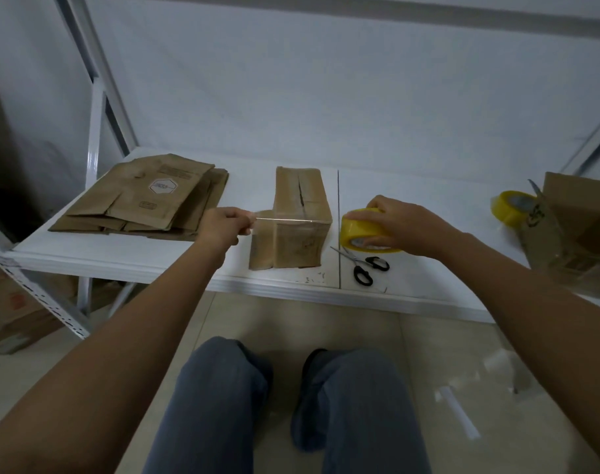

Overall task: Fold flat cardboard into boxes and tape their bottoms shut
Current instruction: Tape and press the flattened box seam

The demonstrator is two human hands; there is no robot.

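A folded brown cardboard box (300,213) stands on the white shelf (175,261), its closed flaps facing up with a seam down the middle. My right hand (399,224) grips a yellow tape roll (363,234) just right of the box. My left hand (223,225) pinches the free end of the clear tape strip (284,219), which stretches level across the box's near top edge. A pile of flat cardboard blanks (144,196) lies at the left of the shelf.
Black-handled scissors (365,265) lie on the shelf below the roll. A second yellow tape roll (512,206) and an open cardboard box (572,234) sit at the right. White rack posts rise at the left. Tape scraps lie on the tiled floor.
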